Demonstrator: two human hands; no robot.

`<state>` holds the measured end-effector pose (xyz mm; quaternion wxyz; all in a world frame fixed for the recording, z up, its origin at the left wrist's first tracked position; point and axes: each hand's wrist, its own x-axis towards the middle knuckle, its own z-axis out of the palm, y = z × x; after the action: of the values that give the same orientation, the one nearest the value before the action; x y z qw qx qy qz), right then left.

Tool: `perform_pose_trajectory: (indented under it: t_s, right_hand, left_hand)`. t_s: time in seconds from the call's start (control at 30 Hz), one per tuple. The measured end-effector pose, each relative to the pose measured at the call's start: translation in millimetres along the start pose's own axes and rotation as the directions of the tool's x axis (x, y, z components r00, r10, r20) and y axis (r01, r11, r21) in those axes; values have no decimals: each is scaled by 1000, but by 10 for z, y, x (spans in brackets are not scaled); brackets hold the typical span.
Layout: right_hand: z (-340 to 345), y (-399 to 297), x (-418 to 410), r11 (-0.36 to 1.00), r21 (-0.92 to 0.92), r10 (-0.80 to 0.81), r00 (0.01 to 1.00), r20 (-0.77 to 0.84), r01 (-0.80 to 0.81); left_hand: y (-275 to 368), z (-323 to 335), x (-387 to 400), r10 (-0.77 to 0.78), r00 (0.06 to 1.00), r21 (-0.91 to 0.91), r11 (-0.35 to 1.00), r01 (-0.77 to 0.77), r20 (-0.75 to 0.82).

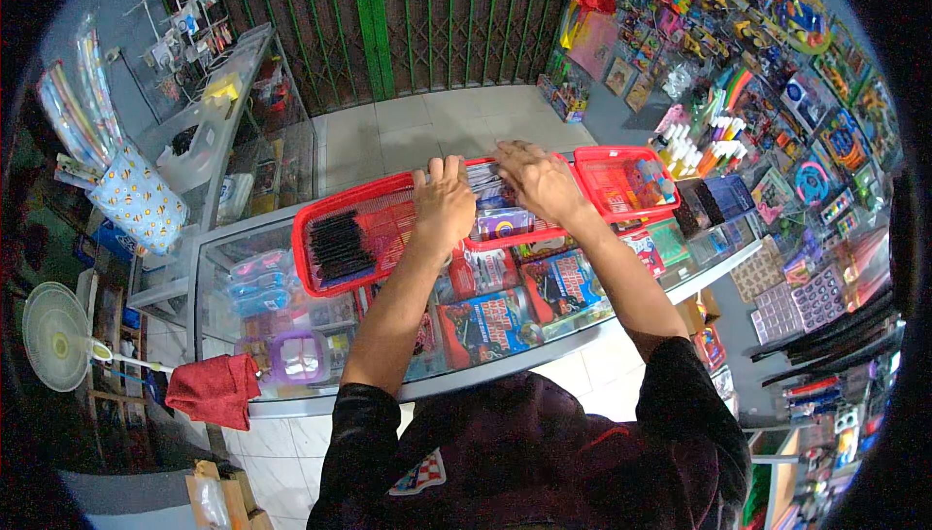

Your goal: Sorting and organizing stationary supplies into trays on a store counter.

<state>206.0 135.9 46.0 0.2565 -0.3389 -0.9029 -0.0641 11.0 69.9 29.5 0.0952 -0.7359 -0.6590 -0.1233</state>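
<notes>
My left hand (445,202) is over the place where a long red plastic basket (309,284) meets a middle red basket (502,243). Its fingers bend near the far rims, and what lies under the palm is hidden. Over the far side of the middle basket is my right hand (542,184), its fingers slightly blurred. Flat packets (486,184) and a purple box (504,224) lie in the middle basket. Thin black items (341,244) fill the left end of the long basket. A third red basket (611,213) with small packs stands to the right.
The baskets rest on a glass display counter (510,357) with boxed and bagged goods inside. A red cloth (212,390) hangs at its left corner, near a white fan (60,337). White-capped markers (717,140) stand at the right. A folding metal gate (373,20) closes the far side.
</notes>
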Motion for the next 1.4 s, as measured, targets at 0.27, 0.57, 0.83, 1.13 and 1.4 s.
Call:
perform_pose_trajectory:
  t_s: [0.27,0.57,0.83,1.13,1.4]
  right_hand:
    - [110,-92,-131,973,-223,2,970,242,53]
    - [-240,-12,-77,993,122,-32,955,294,-5]
    - [-282,-303,160,998,45,0,720,694,-44]
    - [-102,-218,127,992,10,-101,741,664,127]
    - [-69,-194,1,979,-79,-140,906,400,186]
  left_hand:
    - [-26,58,17,11,997,-12,1000,-12,-77]
    - [-45,-39,98,0,999,-114,993,-6,-53]
    - [-56,17,99,-17,993,-131,991,1,-120]
    - [-92,32,103,-14,993,-150,989,-3,-115]
    - [-115,69,115,-19,993,-144,990,2,-117]
